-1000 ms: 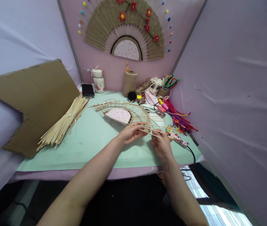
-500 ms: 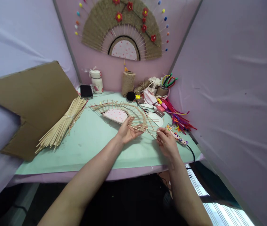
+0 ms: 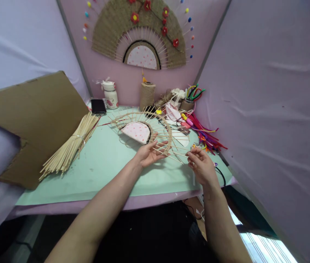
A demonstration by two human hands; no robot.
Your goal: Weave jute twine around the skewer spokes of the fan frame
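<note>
A small fan frame (image 3: 137, 132) of thin sticks, twine and a pink-dotted white half-circle is held above the mint-green table (image 3: 103, 171). My left hand (image 3: 151, 154) supports it from below at its right end, fingers wrapped round the sticks. To the right, my right hand (image 3: 201, 162) is closed in a pinch near the outer stick ends; what lies between its fingertips is too small to make out. Part of the patterned tool is hidden behind my right hand.
A bundle of sticks (image 3: 70, 146) lies left beside folded cardboard (image 3: 42, 117). At the back stand a bottle (image 3: 110, 95), a phone (image 3: 98, 106) and a twine spool (image 3: 147, 94). Pipe cleaners (image 3: 205, 137) lie right. A large fan (image 3: 105, 36) hangs on the wall.
The fan frame has tilted up and its dotted half-circle faces the camera more. My right hand has moved right, away from my left hand, and now covers more of the patterned tool.
</note>
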